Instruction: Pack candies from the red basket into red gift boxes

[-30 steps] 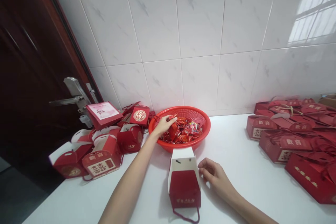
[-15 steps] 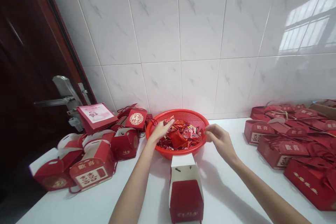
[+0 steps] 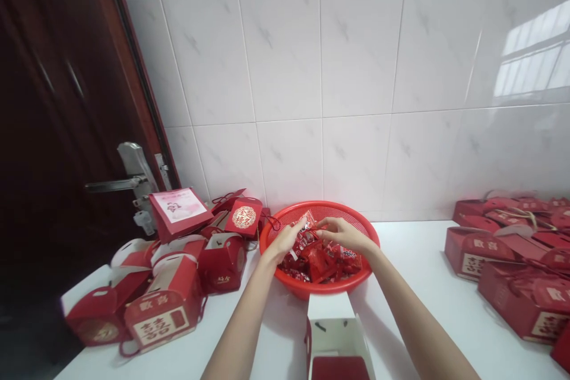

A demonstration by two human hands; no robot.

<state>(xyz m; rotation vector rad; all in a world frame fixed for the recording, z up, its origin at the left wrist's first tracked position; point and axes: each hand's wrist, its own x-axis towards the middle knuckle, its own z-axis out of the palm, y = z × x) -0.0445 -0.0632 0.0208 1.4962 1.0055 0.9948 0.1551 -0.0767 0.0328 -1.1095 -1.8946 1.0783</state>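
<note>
Two hands meet over wrapped sweets point(image 3: 318, 264) inside the red basket point(image 3: 321, 290).
The left hand point(image 3: 286, 241) grips sweets; the right hand's point(image 3: 345, 234) grip I cannot tell. The open box point(image 3: 333, 338) sits just before the basket, presumably for easy reach.

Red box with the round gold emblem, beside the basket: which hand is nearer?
Left. The left hand is over the left part of the red mesh basket, right of the emblem box; the right hand is over the basket, farther right.
</note>
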